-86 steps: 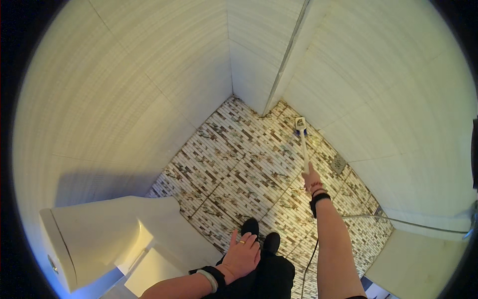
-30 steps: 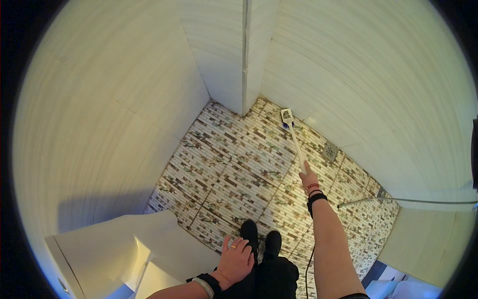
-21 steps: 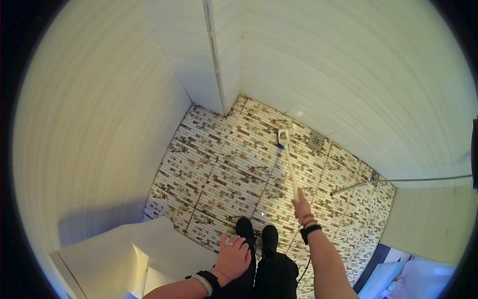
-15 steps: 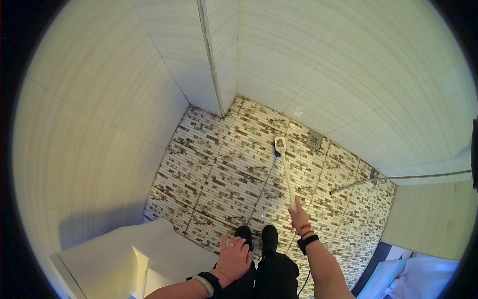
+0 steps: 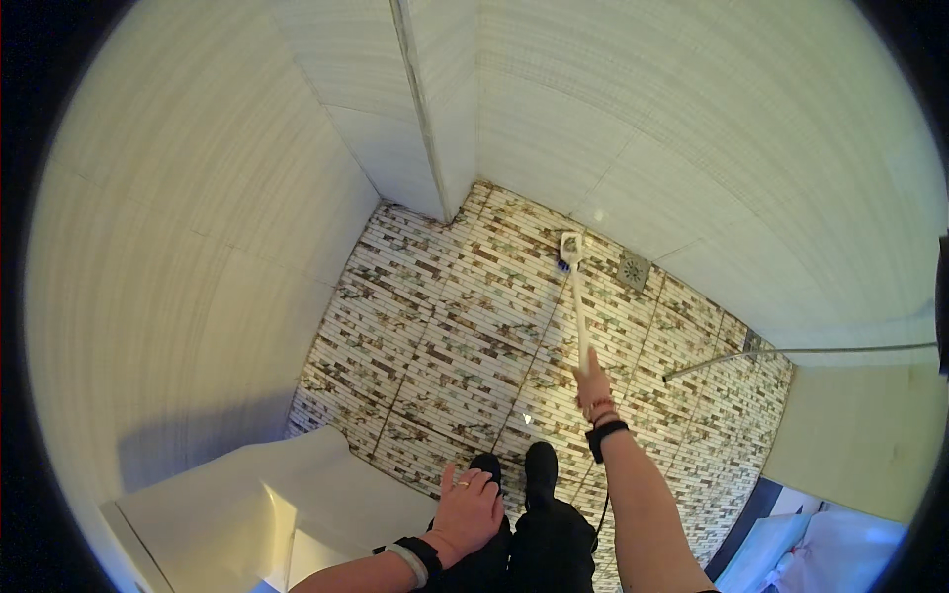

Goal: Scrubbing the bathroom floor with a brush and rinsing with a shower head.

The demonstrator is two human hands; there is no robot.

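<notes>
My right hand (image 5: 593,383) is wrapped round the end of a white long-handled scrub brush (image 5: 580,316). The brush head, with dark blue bristles showing at its left edge, is down at the patterned tile floor (image 5: 465,316), close to the far wall and left of a square floor drain (image 5: 634,270). Resting over my left knee, my left hand (image 5: 472,509) has its fingers spread and holds nothing. It wears a ring, and both wrists carry dark bands.
Pale tiled walls (image 5: 593,99) enclose the floor. A vertical edge strip (image 5: 420,109) runs down at the back left. A white fixture (image 5: 227,484) stands at lower left. From the right edge a thin grey hose (image 5: 791,351) reaches onto the floor. Pale plastic-like things (image 5: 840,549) lie at lower right.
My right arm has stretched farther forward, pushing the brush head away from me toward the far wall. My left hand has stayed on my knee.
</notes>
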